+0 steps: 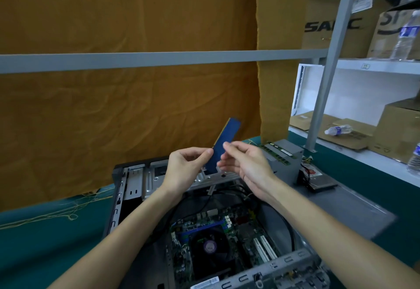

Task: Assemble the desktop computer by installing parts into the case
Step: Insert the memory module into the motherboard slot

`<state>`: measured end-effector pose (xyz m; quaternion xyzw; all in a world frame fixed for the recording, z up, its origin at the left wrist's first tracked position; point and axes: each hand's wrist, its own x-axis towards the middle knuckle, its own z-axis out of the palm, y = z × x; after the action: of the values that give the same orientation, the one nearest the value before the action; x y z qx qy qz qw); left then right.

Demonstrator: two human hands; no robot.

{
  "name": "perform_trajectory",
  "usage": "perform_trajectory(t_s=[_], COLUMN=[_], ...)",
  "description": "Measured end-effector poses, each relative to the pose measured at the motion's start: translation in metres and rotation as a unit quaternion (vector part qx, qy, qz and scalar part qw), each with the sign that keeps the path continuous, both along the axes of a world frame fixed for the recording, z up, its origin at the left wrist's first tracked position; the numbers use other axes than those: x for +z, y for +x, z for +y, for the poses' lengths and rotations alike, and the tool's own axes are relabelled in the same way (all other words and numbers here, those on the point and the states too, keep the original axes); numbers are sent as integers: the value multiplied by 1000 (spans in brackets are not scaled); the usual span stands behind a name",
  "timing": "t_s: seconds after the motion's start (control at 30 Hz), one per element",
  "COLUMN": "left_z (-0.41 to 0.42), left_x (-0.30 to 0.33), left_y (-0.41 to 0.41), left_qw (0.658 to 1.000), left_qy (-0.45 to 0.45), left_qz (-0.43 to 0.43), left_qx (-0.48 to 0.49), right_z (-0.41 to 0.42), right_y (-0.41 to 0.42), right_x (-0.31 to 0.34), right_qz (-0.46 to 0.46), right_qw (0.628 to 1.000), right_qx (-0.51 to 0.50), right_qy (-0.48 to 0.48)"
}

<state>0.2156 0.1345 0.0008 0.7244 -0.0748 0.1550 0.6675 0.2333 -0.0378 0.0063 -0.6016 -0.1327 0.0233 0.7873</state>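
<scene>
- Head view: both hands are up in the air over the open computer case (127,188).
- The left hand (184,170) holds a blue memory stick (223,144). Its thumb and fingers pinch the lower left edge of the stick.
- The right hand (246,162) has its fingers curled at the right side of the stick. The fingertips are at the stick's edge, but I cannot tell if they really grip it.
- The memory stick is long, thin and flat. It is dark blue, with a thin yellow-gold strip down its left long edge. It stands tilted, with its top end leaning to the right. It is above the far part of the case, not in it.
- The case lies flat on a green table (34,243) with its side open. Inside is a green board (216,227) with a round black fan (210,246) and two white slots (264,249).
- Black cables (288,227) loop over the board.
- More green memory sticks (276,152) lie on a gray box (285,163) just behind the right hand.
- An orange cloth (125,106) hangs behind the table.
- On the right are white shelves (375,66) with brown boxes (336,20) and clear water bottles (405,36).
</scene>
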Motion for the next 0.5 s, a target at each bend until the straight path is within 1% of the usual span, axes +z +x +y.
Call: perform_trajectory(t_s=[0.03,0.1,0.17,0.23,0.3,0.33,0.4,0.43,0.5], left_z=[1,8,20,28,34,37,46,52,65], left_x=[1,2,3,4,4,3,1,1,2], left_y=[-2,-7,-12,-18,-23,-25,-24,-23,-18], left_qw=[1000,994,971,945,915,891,839,823,808], left_qy=[16,78,179,243,306,348,414,431,450], left_qz=[-12,-71,-159,-218,-263,-293,-351,-368,-378], left_qx=[4,12,24,19,8,11,19,22,32], right_z=[-1,-4,-9,-15,-18,-18,-17,-15,-14], right_y=[2,2,1,0,1,1,0,-1,-1], right_x=[0,0,1,4,7,8,6,4,0], right_qz=[18,76,161,232,270,277,265,254,238], right_qw=[999,991,964,924,896,891,898,902,907], right_qx=[10,72,167,257,316,333,342,344,346], right_qy=[31,86,132,161,156,137,80,59,41])
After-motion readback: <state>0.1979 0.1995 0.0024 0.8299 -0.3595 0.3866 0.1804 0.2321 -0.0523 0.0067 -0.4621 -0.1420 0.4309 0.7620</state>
